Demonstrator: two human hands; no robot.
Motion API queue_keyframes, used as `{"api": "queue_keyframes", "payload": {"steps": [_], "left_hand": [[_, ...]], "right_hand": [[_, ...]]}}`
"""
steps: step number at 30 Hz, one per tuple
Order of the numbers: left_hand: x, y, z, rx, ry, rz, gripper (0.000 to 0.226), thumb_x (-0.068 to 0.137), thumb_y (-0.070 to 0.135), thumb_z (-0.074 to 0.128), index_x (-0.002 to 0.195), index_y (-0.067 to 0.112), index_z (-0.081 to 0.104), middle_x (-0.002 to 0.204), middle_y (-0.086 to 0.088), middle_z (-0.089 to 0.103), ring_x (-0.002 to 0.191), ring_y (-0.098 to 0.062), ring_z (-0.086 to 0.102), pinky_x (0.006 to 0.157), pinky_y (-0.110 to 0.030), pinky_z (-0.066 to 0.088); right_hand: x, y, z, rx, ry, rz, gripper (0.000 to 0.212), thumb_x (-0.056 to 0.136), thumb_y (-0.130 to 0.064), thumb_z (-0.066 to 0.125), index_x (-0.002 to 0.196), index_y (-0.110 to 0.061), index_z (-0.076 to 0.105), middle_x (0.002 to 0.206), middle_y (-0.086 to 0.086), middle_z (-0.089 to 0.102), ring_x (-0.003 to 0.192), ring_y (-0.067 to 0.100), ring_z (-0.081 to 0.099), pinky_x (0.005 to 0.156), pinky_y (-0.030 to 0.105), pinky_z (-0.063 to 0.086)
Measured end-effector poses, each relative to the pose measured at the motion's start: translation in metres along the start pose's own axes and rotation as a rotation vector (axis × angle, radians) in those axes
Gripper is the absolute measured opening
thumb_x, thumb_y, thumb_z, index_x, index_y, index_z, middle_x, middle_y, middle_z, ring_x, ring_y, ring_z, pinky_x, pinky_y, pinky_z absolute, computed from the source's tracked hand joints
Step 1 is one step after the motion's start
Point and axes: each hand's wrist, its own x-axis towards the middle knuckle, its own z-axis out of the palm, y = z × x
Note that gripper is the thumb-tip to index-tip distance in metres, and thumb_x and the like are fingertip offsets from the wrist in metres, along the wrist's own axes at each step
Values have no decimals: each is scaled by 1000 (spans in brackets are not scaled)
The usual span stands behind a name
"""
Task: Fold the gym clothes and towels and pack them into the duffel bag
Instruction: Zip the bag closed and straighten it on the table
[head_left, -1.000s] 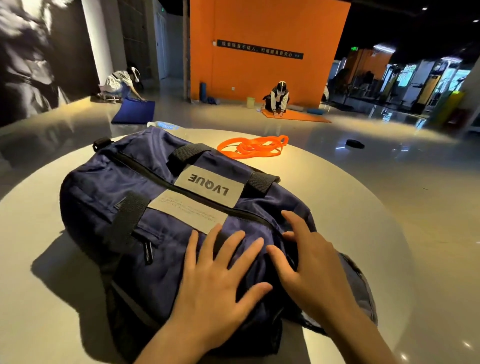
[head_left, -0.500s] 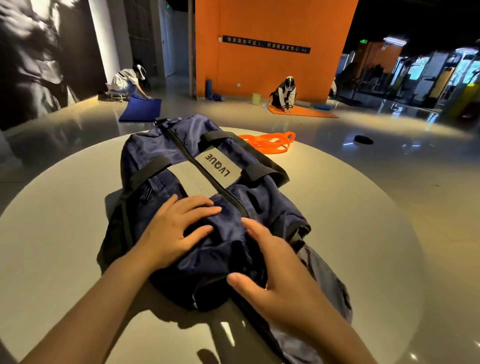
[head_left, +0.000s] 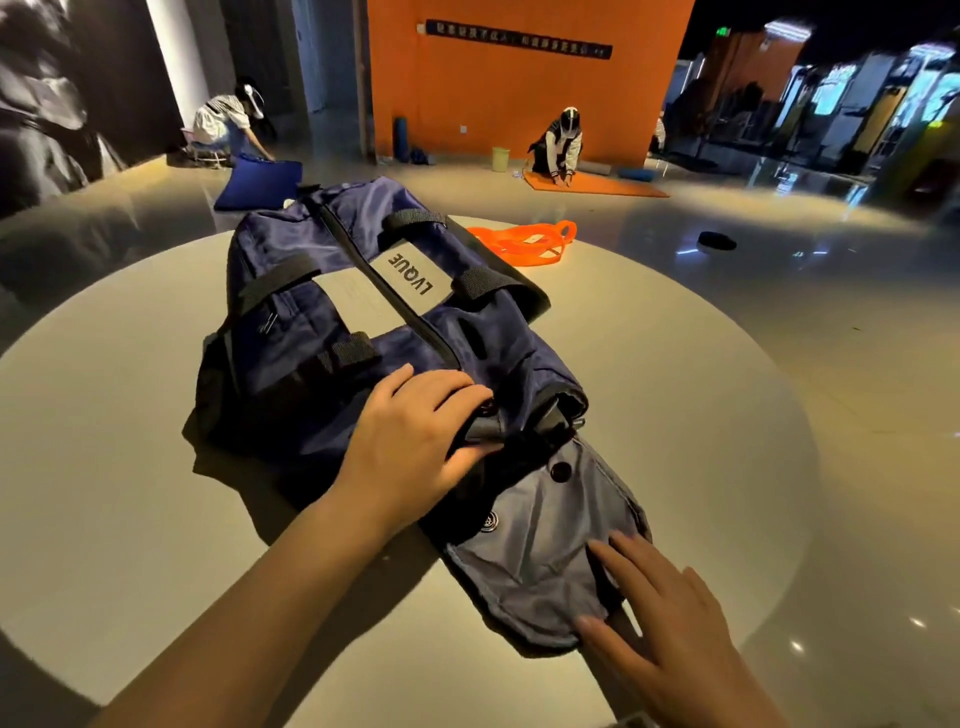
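A navy duffel bag (head_left: 332, 291) with black straps and a grey "LVQUE" label lies zipped along its top on the round table (head_left: 675, 395). Its near end has a grey flap (head_left: 545, 561) with snap buttons spread flat on the table toward me. My left hand (head_left: 415, 441) rests on the bag's near end, fingers curled over the dark edge by the flap's hinge. My right hand (head_left: 660, 629) lies flat with straight fingers on the flap's near right corner. No clothes or towels are visible.
Orange resistance bands (head_left: 524, 239) lie on the table's far side behind the bag. Beyond the table, two people kneel on the glossy floor, one by a blue mat (head_left: 260, 182), one on an orange mat (head_left: 597, 184). A dark disc (head_left: 717, 240) lies on the floor.
The bag has turned and slid away, its end now pointing at me. The grey flap has come out flat. My right hand dropped from the bag's end onto the flap; the left slid right.
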Motion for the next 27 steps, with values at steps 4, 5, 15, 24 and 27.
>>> {"api": "queue_keyframes", "payload": {"steps": [4, 5, 15, 24, 27], "left_hand": [[13, -2, -9, -187, 97, -168, 30, 83, 25, 57, 110, 17, 68, 103, -4, 71, 89, -32, 67, 73, -44, 55], [15, -5, -14, -251, 132, -239, 31, 84, 25, 55, 112, 18, 67, 103, -5, 71, 90, -32, 67, 73, -44, 55], [2, -14, -62, -585, 265, -418, 13, 92, 20, 62, 103, 21, 68, 88, 22, 62, 80, 13, 58, 79, -2, 41], [-18, -2, -69, -678, 60, -367, 16, 84, 34, 67, 99, 39, 66, 96, 18, 69, 94, 7, 63, 83, -11, 47], [-23, 0, -72, -651, 57, -371, 20, 81, 47, 64, 99, 39, 68, 93, 23, 70, 92, 8, 63, 82, -12, 48]], "right_hand": [[-12, -9, -10, -54, -167, 44, 93, 50, -93, -21, 135, -53, -19, 146, -27, -17, 133, -8, -5, 116, 44, 12], [-14, -10, -9, -89, -148, 25, 87, 65, -90, -11, 143, -52, -2, 152, -25, 3, 135, -6, 14, 108, 45, 29], [-31, -41, 26, -118, 314, -391, 23, 85, -34, 43, 83, -29, 66, 85, -11, 63, 68, 11, 59, 66, 20, 32], [30, -73, -38, 65, 605, -452, 12, 92, -18, 53, 95, -17, 64, 84, 2, 65, 73, 22, 56, 68, 34, 41], [68, -83, -49, 27, 678, -460, 11, 89, -16, 56, 89, -12, 66, 76, 10, 65, 64, 31, 57, 59, 43, 50]]}}
